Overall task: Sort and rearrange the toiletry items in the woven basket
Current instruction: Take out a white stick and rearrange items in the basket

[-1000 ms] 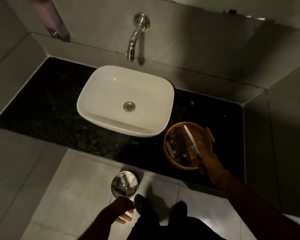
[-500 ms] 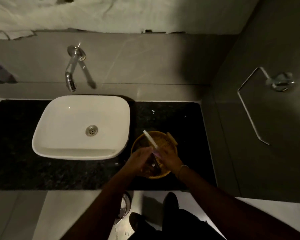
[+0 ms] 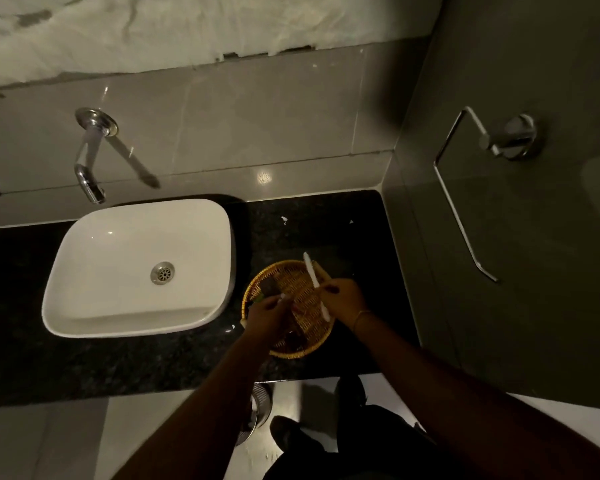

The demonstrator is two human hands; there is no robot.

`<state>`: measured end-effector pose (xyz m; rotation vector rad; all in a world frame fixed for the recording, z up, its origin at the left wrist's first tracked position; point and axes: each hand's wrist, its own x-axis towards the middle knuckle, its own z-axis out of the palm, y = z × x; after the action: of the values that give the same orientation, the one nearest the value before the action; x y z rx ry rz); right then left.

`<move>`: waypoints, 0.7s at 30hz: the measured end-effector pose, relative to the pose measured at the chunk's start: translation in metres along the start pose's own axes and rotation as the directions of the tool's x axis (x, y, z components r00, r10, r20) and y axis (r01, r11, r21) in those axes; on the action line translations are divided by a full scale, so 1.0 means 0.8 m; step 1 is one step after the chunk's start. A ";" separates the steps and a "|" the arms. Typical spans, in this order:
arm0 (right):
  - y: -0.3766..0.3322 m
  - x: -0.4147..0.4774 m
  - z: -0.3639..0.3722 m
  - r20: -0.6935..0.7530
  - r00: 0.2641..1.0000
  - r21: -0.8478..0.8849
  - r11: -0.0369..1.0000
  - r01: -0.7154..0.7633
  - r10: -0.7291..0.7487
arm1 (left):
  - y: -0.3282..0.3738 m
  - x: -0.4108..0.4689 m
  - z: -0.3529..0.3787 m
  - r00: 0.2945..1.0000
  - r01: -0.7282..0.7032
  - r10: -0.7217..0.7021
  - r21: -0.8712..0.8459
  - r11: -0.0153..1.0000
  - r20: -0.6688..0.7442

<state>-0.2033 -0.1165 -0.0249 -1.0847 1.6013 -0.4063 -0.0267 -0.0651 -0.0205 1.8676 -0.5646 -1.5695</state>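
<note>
A round woven basket point(image 3: 293, 271) sits on the black counter to the right of the basin. My right hand point(image 3: 343, 297) is over its right side, shut on a long white toothbrush-like stick point(image 3: 312, 271) that points up and away. My left hand point(image 3: 267, 315) is over the basket's left side, fingers closed around small items, one with a white tip point(image 3: 283, 296). A dark flat packet point(image 3: 269, 287) lies in the basket beside my left hand. The dim light hides what else lies under my hands.
A white basin point(image 3: 139, 265) stands to the left with a wall tap point(image 3: 89, 161) above it. A chrome towel ring point(image 3: 465, 188) hangs on the right wall. A small metal bin point(image 3: 260, 407) stands on the floor below the counter edge.
My left hand came up from near the floor bin into the basket. My right hand lifted the white stick off the basket. The view swung right and tilted up.
</note>
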 end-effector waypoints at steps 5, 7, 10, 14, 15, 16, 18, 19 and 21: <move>0.006 0.007 0.002 -0.006 0.999 0.137 0.990 -0.035 0.036 | -0.004 0.008 0.003 0.997 0.080 -0.081 -0.101 0.992 -0.009; 0.007 0.007 0.006 -0.007 0.997 0.199 0.977 -0.075 0.078 | -0.010 0.006 0.000 0.996 0.083 -0.085 -0.088 0.993 -0.014; 0.002 0.007 0.012 0.067 0.990 0.313 0.939 -0.141 0.126 | -0.024 0.002 -0.012 0.999 0.046 -0.047 -0.075 0.996 -0.018; -0.003 0.008 0.022 0.052 0.998 0.284 0.958 -0.036 0.022 | -0.041 0.005 -0.021 0.994 0.002 0.001 0.028 1.000 -0.112; -0.001 0.007 0.025 0.014 1.000 0.265 0.964 0.008 -0.012 | -0.044 0.008 -0.022 0.989 -0.025 0.039 0.098 0.995 -0.141; 0.002 0.005 0.027 -0.033 0.999 0.245 0.969 0.032 -0.024 | -0.044 0.012 -0.021 0.982 -0.061 0.093 0.192 0.979 -0.163; 0.012 0.000 0.027 -0.103 0.995 0.212 0.977 0.029 -0.007 | -0.038 0.020 -0.016 0.962 -0.164 0.242 0.436 0.885 -0.128; 0.016 -0.002 0.026 -0.118 0.993 0.207 0.978 0.013 0.012 | -0.033 0.025 -0.010 0.948 -0.223 0.311 0.550 0.805 -0.071; 0.020 -0.006 0.022 -0.117 0.992 0.235 0.972 -0.022 0.050 | -0.019 0.036 0.002 0.919 -0.283 0.394 0.699 0.657 0.002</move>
<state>-0.1942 -0.0999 -0.0399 -0.8644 1.6310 -0.6306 -0.0239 -0.0740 -0.0514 2.1926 -1.5037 -1.0033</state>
